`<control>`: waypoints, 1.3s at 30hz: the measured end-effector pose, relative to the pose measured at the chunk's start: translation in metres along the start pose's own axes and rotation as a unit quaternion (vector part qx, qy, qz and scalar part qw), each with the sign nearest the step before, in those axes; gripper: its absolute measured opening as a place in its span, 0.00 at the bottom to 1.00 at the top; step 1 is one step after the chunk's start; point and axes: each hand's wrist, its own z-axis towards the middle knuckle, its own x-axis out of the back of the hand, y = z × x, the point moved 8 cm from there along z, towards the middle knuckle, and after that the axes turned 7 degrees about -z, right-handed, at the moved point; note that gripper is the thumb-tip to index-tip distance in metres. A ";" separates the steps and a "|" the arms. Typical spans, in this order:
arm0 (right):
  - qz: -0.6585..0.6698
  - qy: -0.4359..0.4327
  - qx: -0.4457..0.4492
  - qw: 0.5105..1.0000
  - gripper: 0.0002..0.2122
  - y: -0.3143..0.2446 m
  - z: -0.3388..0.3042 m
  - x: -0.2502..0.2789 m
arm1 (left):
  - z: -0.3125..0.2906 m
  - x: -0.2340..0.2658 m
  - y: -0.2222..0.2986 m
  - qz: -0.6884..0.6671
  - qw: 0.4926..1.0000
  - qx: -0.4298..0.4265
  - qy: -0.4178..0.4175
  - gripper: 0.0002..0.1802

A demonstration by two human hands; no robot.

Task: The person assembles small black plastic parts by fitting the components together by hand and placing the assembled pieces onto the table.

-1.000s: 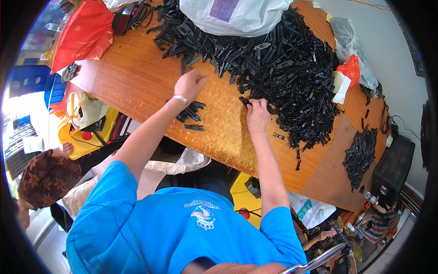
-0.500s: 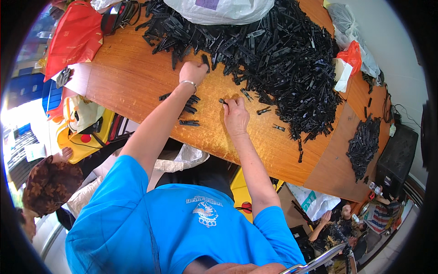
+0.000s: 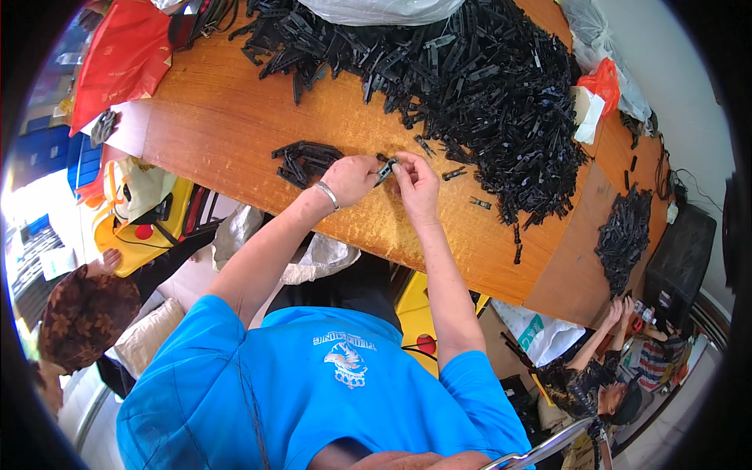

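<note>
Over the wooden table, my left hand (image 3: 351, 182) is closed on a black plastic clip-like piece (image 3: 384, 169), held slantwise between thumb and fingers. My right hand (image 3: 417, 189) meets it there, thumb and fingers pinched at the same piece's right side. Whether the right fingers hold a second, smaller part is hidden. Left of my left hand lies a small group of similar black pieces (image 3: 301, 160). Beyond both hands spreads a large heap of black plastic pieces (image 3: 486, 102). A few short loose pieces (image 3: 453, 173) lie right of my right hand.
A white sack (image 3: 384, 9) rests at the heap's far side. A smaller black heap (image 3: 624, 239) lies on the table's right end, near a black box (image 3: 681, 254). A red bag (image 3: 121, 63) stands far left. Co-workers sit at left (image 3: 90, 317) and lower right (image 3: 583, 384).
My left hand has come back from the heap's edge, bringing a black piece to my right hand. At lower right, a co-worker's hands have risen to the small heap.
</note>
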 end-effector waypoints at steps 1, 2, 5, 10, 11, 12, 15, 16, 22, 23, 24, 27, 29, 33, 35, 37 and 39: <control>0.059 -0.037 -0.056 0.996 0.10 0.006 -0.004 -0.004 | 0.000 0.005 0.001 0.000 1.000 0.002 -0.002 0.07; 0.078 -0.027 -0.070 0.994 0.06 0.013 -0.005 -0.002 | 0.000 0.008 -0.001 -0.012 1.000 0.020 -0.016 0.07; 0.072 -0.035 -0.091 0.993 0.06 0.030 -0.011 -0.001 | 0.008 0.007 -0.008 -0.046 0.999 0.001 -0.023 0.07; 0.074 0.004 -0.105 0.992 0.07 0.035 -0.006 -0.004 | 0.019 0.013 -0.015 -0.085 0.993 -0.008 0.085 0.09; 0.073 0.018 -0.101 0.992 0.08 0.034 -0.005 -0.003 | 0.020 0.014 -0.016 -0.083 0.991 -0.014 0.102 0.09; 0.073 0.019 -0.102 0.992 0.08 0.035 -0.005 -0.004 | 0.022 0.012 -0.017 -0.083 0.991 -0.013 0.100 0.09; 0.062 0.042 -0.080 0.994 0.08 0.034 -0.002 -0.002 | 0.025 0.009 -0.021 -0.103 0.988 -0.014 0.113 0.09; 0.052 0.046 -0.079 0.994 0.08 0.035 -0.002 -0.001 | 0.026 0.009 -0.022 -0.093 0.988 -0.017 0.119 0.09; -0.031 0.040 -0.092 0.994 0.07 0.033 0.004 0.002 | 0.032 0.013 -0.021 -0.059 0.994 -0.018 0.092 0.09; -0.076 0.025 -0.085 0.993 0.07 0.031 0.007 0.002 | 0.034 0.013 -0.019 -0.039 0.996 -0.023 0.071 0.09; -0.076 0.023 -0.088 0.993 0.07 0.027 0.009 0.002 | 0.036 0.014 -0.021 -0.040 0.997 -0.020 0.070 0.09; -0.054 0.004 -0.168 0.984 0.07 0.030 0.015 0.000 | 0.049 0.014 -0.025 -0.022 0.999 -0.023 0.024 0.09; -0.160 -0.022 -0.150 0.975 0.08 0.028 0.021 0.001 | 0.057 0.009 -0.024 0.036 0.999 -0.021 -0.020 0.09; -0.176 -0.071 -0.219 0.957 0.09 0.032 0.028 0.003 | 0.067 0.005 -0.023 0.054 0.995 0.023 -0.083 0.09; -0.177 -0.073 -0.229 0.954 0.09 0.039 0.027 0.004 | 0.068 0.002 -0.024 0.050 0.995 0.019 -0.086 0.09; -0.193 -0.078 -0.113 0.972 0.08 0.020 0.024 -0.002 | 0.066 0.005 -0.026 0.043 0.995 0.023 -0.086 0.09; -0.192 -0.079 -0.127 0.970 0.08 0.022 0.017 -0.005 | 0.064 0.002 -0.029 0.039 0.994 0.042 -0.095 0.09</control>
